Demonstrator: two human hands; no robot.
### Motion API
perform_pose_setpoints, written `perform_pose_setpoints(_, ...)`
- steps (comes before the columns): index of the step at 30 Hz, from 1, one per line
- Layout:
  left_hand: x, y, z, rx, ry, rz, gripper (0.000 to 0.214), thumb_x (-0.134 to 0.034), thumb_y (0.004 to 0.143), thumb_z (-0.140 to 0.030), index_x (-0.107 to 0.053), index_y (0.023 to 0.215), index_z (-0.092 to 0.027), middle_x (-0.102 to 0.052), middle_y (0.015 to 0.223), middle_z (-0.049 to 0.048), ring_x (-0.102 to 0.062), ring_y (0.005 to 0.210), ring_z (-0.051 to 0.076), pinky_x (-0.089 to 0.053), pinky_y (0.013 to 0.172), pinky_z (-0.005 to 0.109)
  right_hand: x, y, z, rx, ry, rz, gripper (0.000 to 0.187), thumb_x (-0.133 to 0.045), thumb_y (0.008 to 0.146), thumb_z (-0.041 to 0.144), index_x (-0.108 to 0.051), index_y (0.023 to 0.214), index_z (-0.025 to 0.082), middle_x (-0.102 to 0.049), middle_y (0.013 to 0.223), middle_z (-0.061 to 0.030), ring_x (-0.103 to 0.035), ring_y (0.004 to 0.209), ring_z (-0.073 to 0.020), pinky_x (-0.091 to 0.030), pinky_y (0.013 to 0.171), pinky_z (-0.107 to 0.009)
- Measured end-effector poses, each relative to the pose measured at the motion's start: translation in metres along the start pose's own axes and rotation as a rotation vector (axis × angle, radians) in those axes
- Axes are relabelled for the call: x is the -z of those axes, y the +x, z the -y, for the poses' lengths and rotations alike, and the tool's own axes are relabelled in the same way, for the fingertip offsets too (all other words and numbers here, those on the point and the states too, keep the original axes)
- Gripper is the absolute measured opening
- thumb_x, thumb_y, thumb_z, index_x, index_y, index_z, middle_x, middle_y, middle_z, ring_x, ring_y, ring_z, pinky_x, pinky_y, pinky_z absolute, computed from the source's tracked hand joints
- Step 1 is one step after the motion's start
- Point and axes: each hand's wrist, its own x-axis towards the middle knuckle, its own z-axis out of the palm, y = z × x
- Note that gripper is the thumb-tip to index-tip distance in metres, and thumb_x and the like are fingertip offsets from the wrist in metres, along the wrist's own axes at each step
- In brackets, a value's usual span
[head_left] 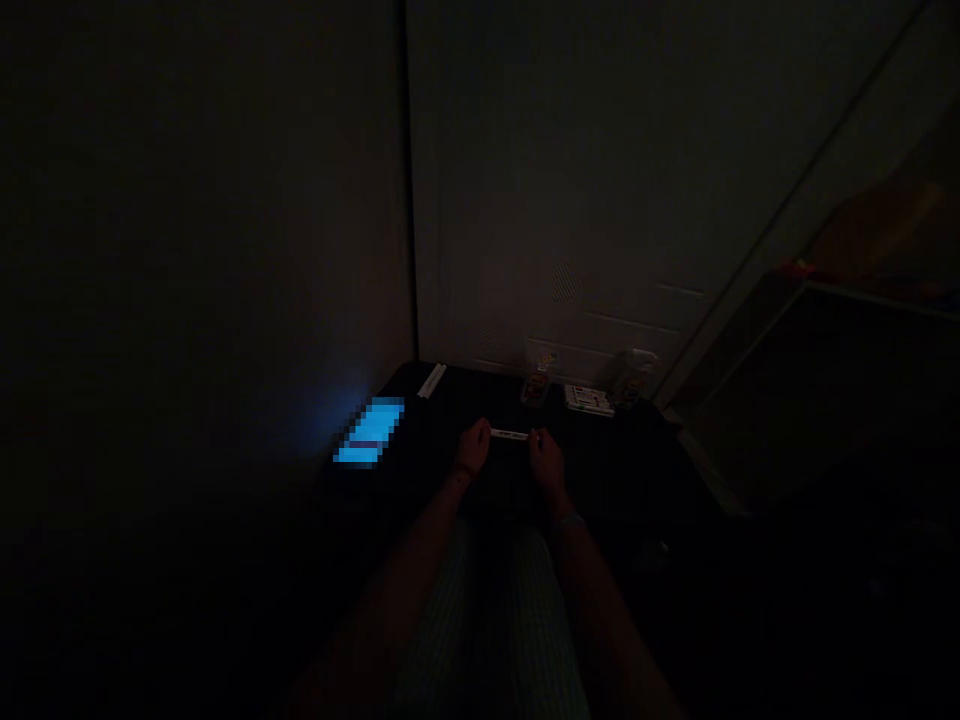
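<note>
The room is very dark. Both of my hands reach forward over a dark table [637, 450]. My left hand [474, 447] and my right hand [544, 455] each pinch one end of a small white strip [510, 434] held level between them. The fingers of both hands are closed on the strip's ends. What the strip is I cannot make out.
A glowing blue screen [371, 432] lies on the table's left side. A pale stick-like thing [432, 380] lies at the back left. Two small containers [536, 385] [630, 380] and a flat printed packet [589, 399] stand near the wall. A dark box-like shape [847, 380] is at right.
</note>
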Motion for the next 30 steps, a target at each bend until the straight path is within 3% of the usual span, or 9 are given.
perform_pose_setpoints(8,-0.001,0.0003,0.0036,-0.052,-0.009,0.004,0.03,-0.026,0.083,-0.033,-0.046,0.07,-0.016,-0.044,0.06,-0.0035,-0.039,0.056,0.006,-0.029,0.056,0.019,-0.0017,-0.0007,-0.0026,0.006,0.001,-0.014,0.04,-0.022,0.085,0.046,-0.052,0.083,0.019,-0.057,0.081,-0.003,-0.051,0.074,-0.0134,-0.031,0.063,-0.022)
perform_pose_setpoints(21,0.0,0.0004,0.0007,-0.006,0.013,0.033,0.031,-0.027,0.083,-0.036,-0.049,0.074,-0.016,-0.048,0.062,-0.002,-0.041,0.058,0.007,-0.03,0.057,0.019,-0.0018,-0.0013,-0.0015,-0.014,-0.036,-0.017,0.041,-0.022,0.085,0.045,-0.053,0.082,0.018,-0.057,0.079,-0.0038,-0.051,0.072,-0.0129,-0.031,0.061,-0.021)
perform_pose_setpoints(30,-0.0011,0.0011,0.0019,-0.006,0.021,-0.03,0.033,-0.027,0.084,-0.036,-0.051,0.074,-0.016,-0.05,0.063,-0.0009,-0.042,0.057,0.008,-0.032,0.058,0.021,-0.0013,0.0,0.0007,-0.055,-0.077,0.001,0.04,-0.026,0.084,0.047,-0.055,0.081,0.019,-0.059,0.076,-0.0027,-0.053,0.068,-0.012,-0.03,0.057,-0.02)
